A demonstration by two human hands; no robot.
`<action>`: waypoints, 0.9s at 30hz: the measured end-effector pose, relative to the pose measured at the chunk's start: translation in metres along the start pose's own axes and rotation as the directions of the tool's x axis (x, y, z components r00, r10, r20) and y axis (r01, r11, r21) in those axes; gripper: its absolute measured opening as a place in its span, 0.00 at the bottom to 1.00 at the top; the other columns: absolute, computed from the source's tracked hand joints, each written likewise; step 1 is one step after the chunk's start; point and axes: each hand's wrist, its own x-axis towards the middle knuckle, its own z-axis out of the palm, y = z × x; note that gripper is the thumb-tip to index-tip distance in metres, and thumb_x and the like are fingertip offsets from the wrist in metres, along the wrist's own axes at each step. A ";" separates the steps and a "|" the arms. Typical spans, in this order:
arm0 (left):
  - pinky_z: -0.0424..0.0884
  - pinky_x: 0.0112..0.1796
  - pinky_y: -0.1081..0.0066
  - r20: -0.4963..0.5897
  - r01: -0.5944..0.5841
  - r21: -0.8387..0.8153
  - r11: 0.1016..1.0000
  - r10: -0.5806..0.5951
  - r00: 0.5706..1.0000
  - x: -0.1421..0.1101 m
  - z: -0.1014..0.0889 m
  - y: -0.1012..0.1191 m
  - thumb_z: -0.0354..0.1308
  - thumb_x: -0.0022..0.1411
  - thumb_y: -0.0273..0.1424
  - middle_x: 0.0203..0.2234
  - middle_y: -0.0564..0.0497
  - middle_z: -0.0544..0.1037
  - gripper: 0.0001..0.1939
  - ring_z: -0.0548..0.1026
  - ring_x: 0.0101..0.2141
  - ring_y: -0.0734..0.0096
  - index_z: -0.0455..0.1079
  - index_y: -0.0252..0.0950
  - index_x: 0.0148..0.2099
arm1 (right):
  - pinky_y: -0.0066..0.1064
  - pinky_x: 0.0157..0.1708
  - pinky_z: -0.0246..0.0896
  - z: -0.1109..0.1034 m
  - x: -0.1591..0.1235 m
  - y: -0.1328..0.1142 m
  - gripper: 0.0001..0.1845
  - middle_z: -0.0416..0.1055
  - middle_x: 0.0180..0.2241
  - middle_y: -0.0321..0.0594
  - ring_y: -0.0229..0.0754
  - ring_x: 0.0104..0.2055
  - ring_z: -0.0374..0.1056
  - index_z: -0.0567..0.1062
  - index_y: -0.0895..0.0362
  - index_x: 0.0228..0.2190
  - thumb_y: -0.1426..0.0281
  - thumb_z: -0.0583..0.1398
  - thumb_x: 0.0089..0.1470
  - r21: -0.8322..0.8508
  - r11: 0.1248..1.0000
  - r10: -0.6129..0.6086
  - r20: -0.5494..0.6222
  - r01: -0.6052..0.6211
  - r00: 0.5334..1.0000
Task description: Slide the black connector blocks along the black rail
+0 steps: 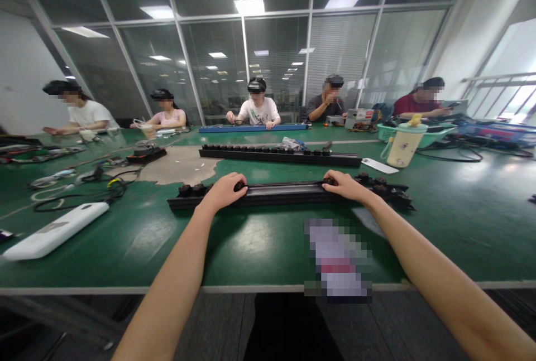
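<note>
A long black rail (285,192) with small black knobs at both ends lies across the green table (259,249) in front of me. My left hand (225,189) rests on its left part, fingers curled over a black knob. My right hand (344,184) lies on the rail's right part, its fingers closed on another small black knob. Several more knobs (379,183) sit in a row past my right hand, and a few sit left of my left hand.
A second black rail (280,154) with knobs lies farther back, a blue one (253,128) beyond it. A white oblong device (54,231) and cables (79,193) lie at left, a cream jug (404,146) at right. Several people sit along the far side.
</note>
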 end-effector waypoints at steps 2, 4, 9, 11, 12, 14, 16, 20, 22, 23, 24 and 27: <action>0.72 0.46 0.60 -0.001 0.000 0.002 1.000 0.000 1.000 0.000 0.000 0.000 0.55 0.66 0.36 0.37 0.46 0.77 0.08 0.76 0.40 0.57 0.71 0.38 0.42 | 0.45 0.48 0.61 0.001 0.001 0.001 0.15 0.77 0.39 0.43 0.51 0.42 0.71 0.70 0.52 0.39 0.54 0.58 0.59 -0.016 1.000 -0.008 -0.002 0.007 1.000; 0.72 0.46 0.60 -0.002 0.000 0.003 1.000 0.000 1.000 0.000 0.000 -0.001 0.55 0.66 0.36 0.37 0.46 0.77 0.08 0.76 0.40 0.57 0.71 0.38 0.42 | 0.47 0.50 0.61 0.001 0.001 0.003 0.15 0.77 0.40 0.44 0.51 0.43 0.71 0.70 0.52 0.39 0.54 0.58 0.59 -0.035 0.999 -0.014 0.001 0.014 1.000; 0.72 0.46 0.59 -0.004 0.000 -0.003 1.000 0.000 1.000 0.001 0.001 -0.002 0.55 0.66 0.36 0.38 0.46 0.77 0.08 0.76 0.41 0.57 0.71 0.38 0.42 | 0.49 0.52 0.60 0.002 0.001 0.003 0.14 0.77 0.42 0.45 0.52 0.45 0.71 0.71 0.52 0.40 0.55 0.57 0.59 -0.045 0.999 -0.017 0.001 0.017 1.000; 0.72 0.46 0.59 -0.006 -0.002 -0.001 1.000 0.002 1.000 0.001 0.001 -0.002 0.55 0.66 0.36 0.38 0.46 0.77 0.08 0.76 0.40 0.57 0.71 0.38 0.42 | 0.48 0.51 0.61 0.002 0.001 0.002 0.14 0.77 0.42 0.45 0.52 0.45 0.71 0.71 0.52 0.39 0.55 0.58 0.59 -0.041 0.999 -0.018 -0.004 0.018 1.000; 0.72 0.46 0.59 -0.005 -0.003 0.000 1.000 0.003 1.000 0.001 0.001 -0.002 0.55 0.66 0.36 0.38 0.46 0.77 0.08 0.76 0.40 0.57 0.71 0.39 0.42 | 0.48 0.51 0.62 0.001 0.000 0.002 0.13 0.77 0.41 0.45 0.52 0.44 0.71 0.71 0.51 0.39 0.56 0.58 0.59 -0.038 0.999 -0.018 -0.003 0.018 1.000; 0.72 0.46 0.59 -0.004 -0.004 0.001 1.000 0.004 1.000 0.001 0.001 -0.002 0.55 0.66 0.36 0.38 0.46 0.77 0.08 0.76 0.40 0.57 0.71 0.39 0.42 | 0.48 0.50 0.63 0.000 0.000 0.002 0.13 0.77 0.41 0.44 0.52 0.44 0.71 0.70 0.51 0.39 0.56 0.58 0.59 -0.032 0.999 -0.013 0.002 0.013 1.000; 0.72 0.46 0.59 -0.003 -0.004 -0.003 1.000 0.004 1.000 0.000 0.000 -0.001 0.55 0.66 0.36 0.38 0.46 0.77 0.08 0.76 0.40 0.57 0.71 0.38 0.42 | 0.47 0.50 0.63 -0.001 0.000 0.002 0.13 0.77 0.41 0.44 0.52 0.45 0.71 0.70 0.52 0.39 0.56 0.58 0.58 -0.024 1.000 -0.008 0.005 0.008 1.000; 0.72 0.46 0.59 -0.002 -0.005 -0.010 1.000 0.005 1.000 0.000 0.000 0.000 0.54 0.66 0.36 0.38 0.45 0.77 0.08 0.76 0.40 0.57 0.71 0.38 0.42 | 0.47 0.49 0.64 -0.001 0.000 0.004 0.14 0.76 0.41 0.45 0.52 0.44 0.71 0.69 0.52 0.38 0.56 0.58 0.57 -0.016 1.000 -0.010 0.005 0.010 1.000; 0.72 0.46 0.59 -0.003 -0.007 -0.010 1.000 0.007 1.000 0.000 0.000 -0.001 0.54 0.66 0.36 0.37 0.46 0.77 0.08 0.76 0.40 0.57 0.71 0.38 0.42 | 0.46 0.48 0.64 -0.001 0.001 0.003 0.13 0.76 0.41 0.45 0.52 0.44 0.71 0.70 0.52 0.38 0.57 0.59 0.57 -0.016 1.000 -0.008 0.002 0.008 1.000; 0.72 0.45 0.59 -0.004 -0.007 -0.010 1.000 0.007 1.000 0.000 0.000 -0.001 0.55 0.66 0.36 0.37 0.46 0.77 0.08 0.76 0.40 0.57 0.71 0.38 0.42 | 0.46 0.48 0.64 -0.001 0.001 0.003 0.13 0.77 0.40 0.45 0.52 0.43 0.71 0.70 0.52 0.38 0.57 0.59 0.57 -0.016 1.000 -0.007 -0.001 0.007 1.000; 0.72 0.45 0.60 -0.004 -0.006 -0.010 1.000 0.006 1.000 0.000 0.000 -0.001 0.55 0.66 0.36 0.37 0.46 0.77 0.08 0.76 0.40 0.58 0.71 0.38 0.41 | 0.45 0.47 0.64 -0.001 0.001 0.002 0.13 0.77 0.40 0.45 0.52 0.43 0.71 0.70 0.52 0.38 0.57 0.59 0.57 -0.015 1.000 -0.007 -0.005 0.007 1.000; 0.72 0.45 0.60 -0.009 -0.004 -0.012 1.000 0.004 1.000 0.000 0.001 -0.001 0.55 0.66 0.35 0.37 0.47 0.77 0.07 0.76 0.40 0.58 0.71 0.39 0.41 | 0.43 0.45 0.64 -0.002 0.000 0.000 0.12 0.77 0.39 0.44 0.51 0.42 0.71 0.71 0.52 0.37 0.57 0.59 0.56 -0.003 1.000 -0.013 -0.019 0.013 1.000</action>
